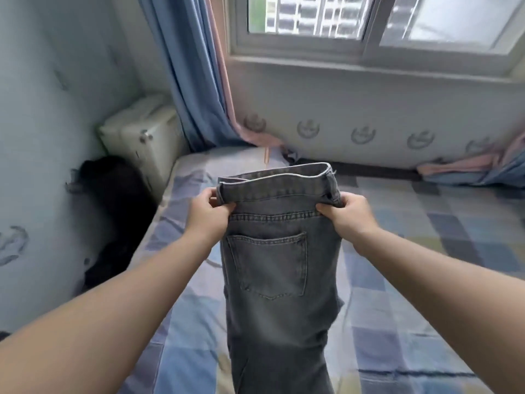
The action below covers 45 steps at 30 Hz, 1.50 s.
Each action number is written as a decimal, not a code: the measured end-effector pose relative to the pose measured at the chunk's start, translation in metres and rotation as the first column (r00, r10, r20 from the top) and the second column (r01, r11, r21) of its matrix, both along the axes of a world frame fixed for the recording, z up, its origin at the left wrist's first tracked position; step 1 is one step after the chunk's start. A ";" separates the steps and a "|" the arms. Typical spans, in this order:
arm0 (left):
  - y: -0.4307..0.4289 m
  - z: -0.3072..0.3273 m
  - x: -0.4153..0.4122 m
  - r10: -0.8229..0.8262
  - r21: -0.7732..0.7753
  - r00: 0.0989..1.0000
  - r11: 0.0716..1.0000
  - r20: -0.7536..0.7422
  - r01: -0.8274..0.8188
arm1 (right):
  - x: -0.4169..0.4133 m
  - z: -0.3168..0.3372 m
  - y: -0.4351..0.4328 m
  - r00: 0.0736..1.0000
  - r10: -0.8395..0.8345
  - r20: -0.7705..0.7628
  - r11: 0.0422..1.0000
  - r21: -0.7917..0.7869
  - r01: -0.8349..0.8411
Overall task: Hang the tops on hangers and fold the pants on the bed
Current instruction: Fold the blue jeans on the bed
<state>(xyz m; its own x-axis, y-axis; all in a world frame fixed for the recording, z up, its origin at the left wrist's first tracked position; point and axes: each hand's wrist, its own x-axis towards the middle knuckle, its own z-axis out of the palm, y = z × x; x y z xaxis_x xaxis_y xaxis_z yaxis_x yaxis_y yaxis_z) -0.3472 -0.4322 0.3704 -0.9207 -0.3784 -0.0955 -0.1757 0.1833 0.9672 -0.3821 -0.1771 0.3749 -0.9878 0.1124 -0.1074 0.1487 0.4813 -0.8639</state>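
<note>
— Above the bed, dead centre: what's held, and how?

— Left to right. At 9 o'clock, a dark heap (113, 211) sits against the wall; can't tell what it is. My left hand (208, 210) pinches the left end of the waistband (272, 187), thumb on the near side, fingers curled behind. The grey jeans (281, 322) hang from there toward 6 o'clock over the bed (426, 251), back pocket (268, 265) facing me; hems out of frame. My right hand (350, 213) pinches the right end at 3 o'clock, same grip.

— Why in the air?

— They look halved lengthwise, leg on leg. Holding both ends level and taut lets the weight straighten the legs before laying them down. My read: pants-folding step, cross folds not yet done.

— Tops?

— None in view. No hangers either.
</note>
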 end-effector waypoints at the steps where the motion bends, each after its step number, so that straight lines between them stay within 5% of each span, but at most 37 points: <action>1: -0.006 -0.032 -0.023 0.008 -0.009 1.000 1.000 0.023 -0.007 | -0.021 -0.031 -0.007 1.000 -0.017 0.016 0.999 0.029 0.016; 9: -0.045 -0.221 -0.141 0.026 -0.191 0.970 0.981 0.241 0.021 | -0.136 -0.216 -0.060 0.987 -0.159 0.028 0.979 0.136 0.154; 12: -0.047 -0.266 -0.145 -0.013 -0.341 0.945 0.931 0.327 0.131 | -0.138 -0.265 -0.076 0.987 -0.106 0.121 0.986 0.141 0.088; 17: -0.033 -0.323 -0.083 -0.223 -0.473 0.901 0.789 0.372 0.391 | -0.077 -0.313 -0.074 0.968 0.172 0.180 0.882 0.409 -0.233; 26: 0.006 -0.358 0.060 -0.298 -0.600 0.815 0.561 0.497 0.570 | 0.049 -0.334 -0.040 0.890 0.298 0.344 0.625 0.635 -0.455; 34: 0.070 -0.359 0.198 -0.267 -0.554 0.759 0.549 0.593 0.626 | 0.184 -0.330 0.035 0.835 0.318 0.449 0.594 0.592 -0.545; 41: 0.135 -0.345 0.343 -0.160 -0.445 0.746 0.716 0.646 0.538 | 0.292 -0.329 0.107 0.746 0.376 0.549 0.548 0.518 -0.657; 45: 0.177 -0.346 0.427 -0.095 -0.372 0.719 0.804 0.689 0.463 | 0.342 -0.337 0.142 0.721 0.367 0.588 0.599 0.443 -0.666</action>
